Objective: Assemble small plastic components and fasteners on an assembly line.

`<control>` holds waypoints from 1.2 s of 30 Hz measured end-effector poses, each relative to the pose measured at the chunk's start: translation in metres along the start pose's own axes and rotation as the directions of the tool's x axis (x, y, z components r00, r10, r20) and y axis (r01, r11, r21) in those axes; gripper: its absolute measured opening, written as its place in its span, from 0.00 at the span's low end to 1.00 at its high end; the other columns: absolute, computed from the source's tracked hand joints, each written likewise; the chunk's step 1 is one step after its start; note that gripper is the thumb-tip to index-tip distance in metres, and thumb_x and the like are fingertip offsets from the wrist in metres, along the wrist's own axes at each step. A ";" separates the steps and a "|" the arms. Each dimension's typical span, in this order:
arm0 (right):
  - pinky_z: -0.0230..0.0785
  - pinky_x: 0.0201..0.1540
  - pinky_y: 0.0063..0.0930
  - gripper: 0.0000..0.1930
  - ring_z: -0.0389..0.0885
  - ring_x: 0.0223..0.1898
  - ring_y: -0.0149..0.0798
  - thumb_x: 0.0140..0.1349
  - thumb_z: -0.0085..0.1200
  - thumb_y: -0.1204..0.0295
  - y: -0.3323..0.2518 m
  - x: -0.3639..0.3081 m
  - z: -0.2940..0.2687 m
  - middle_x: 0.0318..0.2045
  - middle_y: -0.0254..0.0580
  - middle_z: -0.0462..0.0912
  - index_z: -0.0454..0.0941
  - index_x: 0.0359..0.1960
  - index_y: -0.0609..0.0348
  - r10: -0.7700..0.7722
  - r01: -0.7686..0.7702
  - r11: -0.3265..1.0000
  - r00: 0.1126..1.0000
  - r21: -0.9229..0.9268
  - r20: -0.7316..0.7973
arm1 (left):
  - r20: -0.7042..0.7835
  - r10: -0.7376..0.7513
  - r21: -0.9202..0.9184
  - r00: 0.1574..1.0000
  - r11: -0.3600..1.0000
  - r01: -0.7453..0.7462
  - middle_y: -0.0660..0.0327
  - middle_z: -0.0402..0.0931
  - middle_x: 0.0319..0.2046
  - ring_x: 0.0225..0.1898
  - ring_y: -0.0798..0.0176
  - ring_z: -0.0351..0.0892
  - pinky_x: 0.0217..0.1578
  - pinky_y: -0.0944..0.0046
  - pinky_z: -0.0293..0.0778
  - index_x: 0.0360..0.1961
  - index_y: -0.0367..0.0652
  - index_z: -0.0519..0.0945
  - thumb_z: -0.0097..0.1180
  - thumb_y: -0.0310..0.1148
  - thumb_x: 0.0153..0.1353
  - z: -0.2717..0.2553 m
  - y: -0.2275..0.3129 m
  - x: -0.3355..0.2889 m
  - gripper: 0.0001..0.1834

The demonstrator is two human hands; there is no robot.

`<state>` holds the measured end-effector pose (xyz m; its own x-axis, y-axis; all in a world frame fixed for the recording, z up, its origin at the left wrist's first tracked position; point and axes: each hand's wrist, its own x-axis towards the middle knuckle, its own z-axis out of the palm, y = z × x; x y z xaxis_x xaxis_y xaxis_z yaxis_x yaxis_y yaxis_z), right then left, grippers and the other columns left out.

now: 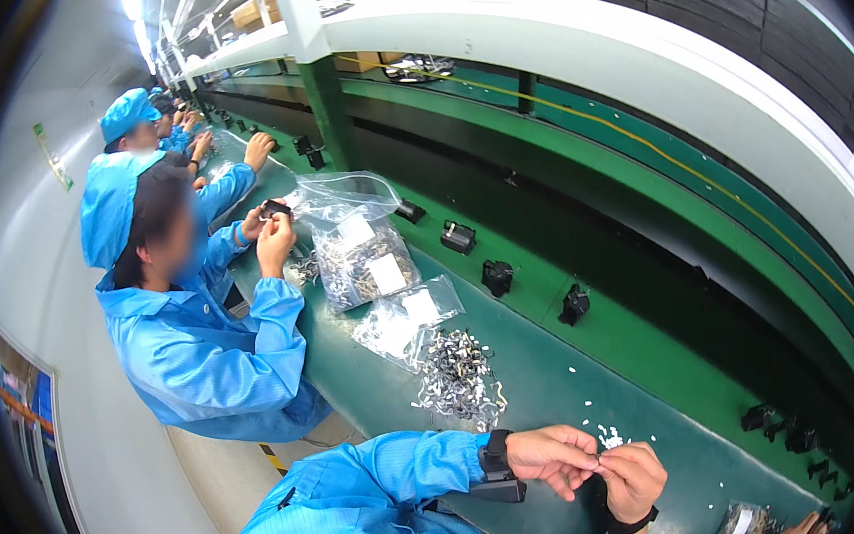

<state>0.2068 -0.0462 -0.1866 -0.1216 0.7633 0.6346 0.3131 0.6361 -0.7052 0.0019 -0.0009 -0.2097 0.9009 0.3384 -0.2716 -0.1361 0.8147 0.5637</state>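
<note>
My left hand and my right hand meet fingertip to fingertip over the green worktop. Both are closed in a pinch around something tiny and dark, mostly hidden by the fingers. Just beyond them lies a small scatter of white pieces. To the left of my hands spreads a heap of small black, white and tan parts. A black device is strapped to my left wrist, and a black band circles my right wrist.
Clear plastic bags of small parts lie farther left, near a co-worker in blue handling a black part. Black units sit along the green strip beyond the worktop. At lower right are another bag and another person's hand.
</note>
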 end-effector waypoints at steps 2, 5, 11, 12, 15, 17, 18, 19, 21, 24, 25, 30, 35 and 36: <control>0.74 0.34 0.31 0.07 0.83 0.29 0.42 0.50 0.73 0.75 0.000 -0.002 0.003 0.28 0.41 0.86 0.87 0.31 0.61 -0.042 0.038 0.998 0.997 -0.059 -0.070 | 0.018 0.022 -0.025 1.000 0.999 -0.022 0.63 0.81 0.35 0.35 0.70 0.86 0.39 0.59 0.90 0.44 0.42 0.76 0.58 0.38 0.74 0.000 -0.003 0.001 0.10; 0.73 0.34 0.31 0.07 0.82 0.29 0.42 0.53 0.73 0.75 0.007 -0.011 0.011 0.28 0.43 0.85 0.86 0.31 0.62 -0.010 0.008 1.000 0.985 -0.011 -0.174 | 0.033 0.055 -0.026 0.998 0.998 -0.054 0.63 0.80 0.36 0.35 0.70 0.86 0.38 0.58 0.90 0.43 0.42 0.76 0.58 0.38 0.74 0.000 -0.006 0.003 0.10; 0.71 0.24 0.20 0.07 0.79 0.28 0.31 0.66 0.65 0.75 0.029 -0.022 0.007 0.37 0.46 0.80 0.79 0.38 0.66 0.249 -0.130 0.932 0.908 0.339 -0.337 | -0.037 0.222 0.209 0.974 0.955 -0.210 0.66 0.77 0.36 0.36 0.71 0.81 0.39 0.66 0.84 0.45 0.42 0.76 0.59 0.38 0.74 0.029 -0.004 -0.014 0.11; 0.71 0.23 0.21 0.07 0.78 0.28 0.30 0.69 0.62 0.75 0.035 -0.022 0.002 0.37 0.45 0.79 0.78 0.39 0.65 0.346 -0.148 0.866 0.868 0.478 -0.358 | 0.021 0.249 0.297 0.968 0.923 -0.244 0.66 0.76 0.37 0.37 0.71 0.80 0.41 0.68 0.78 0.50 0.41 0.75 0.58 0.36 0.75 0.041 0.005 -0.024 0.11; 0.69 0.22 0.22 0.07 0.77 0.28 0.28 0.76 0.54 0.71 0.030 -0.017 -0.005 0.36 0.40 0.78 0.74 0.41 0.62 0.517 -0.185 0.726 0.782 0.662 -0.349 | 0.085 0.389 0.469 0.917 0.796 -0.382 0.65 0.77 0.39 0.42 0.71 0.78 0.45 0.67 0.76 0.67 0.39 0.67 0.58 0.31 0.74 0.072 0.021 -0.067 0.24; 0.70 0.23 0.21 0.07 0.76 0.29 0.27 0.77 0.53 0.70 0.026 -0.009 -0.006 0.35 0.37 0.78 0.75 0.41 0.60 0.648 -0.202 0.530 0.723 0.824 -0.240 | 0.054 0.510 0.536 0.858 0.710 -0.456 0.63 0.78 0.42 0.43 0.71 0.78 0.46 0.68 0.76 0.71 0.39 0.64 0.59 0.30 0.74 0.078 0.031 -0.093 0.28; 0.70 0.23 0.20 0.07 0.77 0.29 0.27 0.77 0.53 0.69 0.028 -0.008 -0.007 0.34 0.35 0.77 0.75 0.41 0.59 0.681 -0.240 0.510 0.700 0.826 -0.217 | 0.006 0.528 0.594 0.850 0.682 -0.428 0.62 0.78 0.43 0.43 0.71 0.79 0.46 0.67 0.76 0.70 0.39 0.65 0.59 0.30 0.73 0.078 0.046 -0.106 0.28; 0.70 0.23 0.20 0.07 0.77 0.29 0.27 0.77 0.53 0.69 0.031 -0.009 -0.006 0.34 0.35 0.77 0.75 0.41 0.59 0.686 -0.236 0.518 0.688 0.823 -0.235 | -0.036 0.547 0.648 0.836 0.650 -0.397 0.61 0.79 0.45 0.44 0.70 0.79 0.46 0.66 0.77 0.70 0.39 0.65 0.60 0.29 0.72 0.076 0.065 -0.117 0.28; 0.70 0.23 0.20 0.08 0.77 0.28 0.27 0.77 0.53 0.69 0.035 -0.008 -0.002 0.32 0.34 0.77 0.75 0.40 0.60 0.709 -0.303 0.506 0.679 0.808 -0.189 | -0.164 0.626 0.686 0.762 0.628 -0.368 0.61 0.79 0.46 0.45 0.69 0.80 0.46 0.65 0.79 0.68 0.40 0.69 0.60 0.28 0.71 0.056 0.102 -0.134 0.26; 0.71 0.24 0.21 0.08 0.77 0.27 0.27 0.76 0.55 0.68 0.036 -0.010 -0.002 0.31 0.35 0.78 0.75 0.40 0.60 0.706 -0.303 0.497 0.686 0.813 -0.176 | -0.426 0.753 0.762 0.500 0.598 -0.251 0.62 0.80 0.45 0.44 0.68 0.81 0.46 0.63 0.80 0.61 0.40 0.75 0.62 0.28 0.68 0.003 0.148 -0.128 0.21; 0.72 0.24 0.21 0.09 0.77 0.27 0.28 0.76 0.55 0.68 0.036 -0.011 -0.003 0.31 0.36 0.79 0.75 0.40 0.60 0.701 -0.314 0.493 0.696 0.812 -0.156 | -0.493 0.781 0.776 0.383 0.594 -0.212 0.62 0.81 0.45 0.43 0.69 0.81 0.45 0.63 0.80 0.59 0.40 0.77 0.63 0.28 0.67 -0.021 0.163 -0.121 0.20; 0.73 0.24 0.21 0.08 0.78 0.25 0.28 0.75 0.57 0.68 0.030 -0.010 -0.004 0.30 0.36 0.80 0.76 0.40 0.59 0.685 -0.326 0.497 0.717 0.804 -0.133 | -0.393 0.910 0.899 0.129 0.351 0.262 0.57 0.84 0.45 0.49 0.61 0.83 0.49 0.58 0.80 0.53 0.42 0.82 0.68 0.32 0.60 -0.152 0.208 -0.097 0.20; 0.73 0.25 0.21 0.08 0.78 0.25 0.28 0.75 0.57 0.68 0.032 -0.009 -0.002 0.29 0.36 0.80 0.76 0.40 0.59 0.670 -0.297 0.500 0.727 0.814 -0.147 | -0.290 0.943 0.746 -0.162 0.329 0.578 0.44 0.82 0.50 0.53 0.42 0.82 0.57 0.48 0.77 0.53 0.51 0.85 0.72 0.36 0.51 -0.199 0.209 -0.065 0.25; 0.73 0.25 0.22 0.08 0.78 0.25 0.28 0.75 0.57 0.68 0.031 -0.009 -0.002 0.28 0.36 0.80 0.76 0.40 0.59 0.673 -0.298 0.497 0.726 0.815 -0.145 | -0.206 0.963 0.694 -0.173 0.269 0.667 0.44 0.81 0.51 0.55 0.42 0.81 0.59 0.48 0.76 0.55 0.53 0.85 0.71 0.36 0.51 -0.202 0.209 -0.058 0.27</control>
<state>0.2195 -0.0337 -0.2134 0.2587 0.9654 0.0321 -0.5752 0.1806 -0.7978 -0.1625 0.2452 -0.2335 -0.3721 0.8231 0.4291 0.8510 0.1178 0.5118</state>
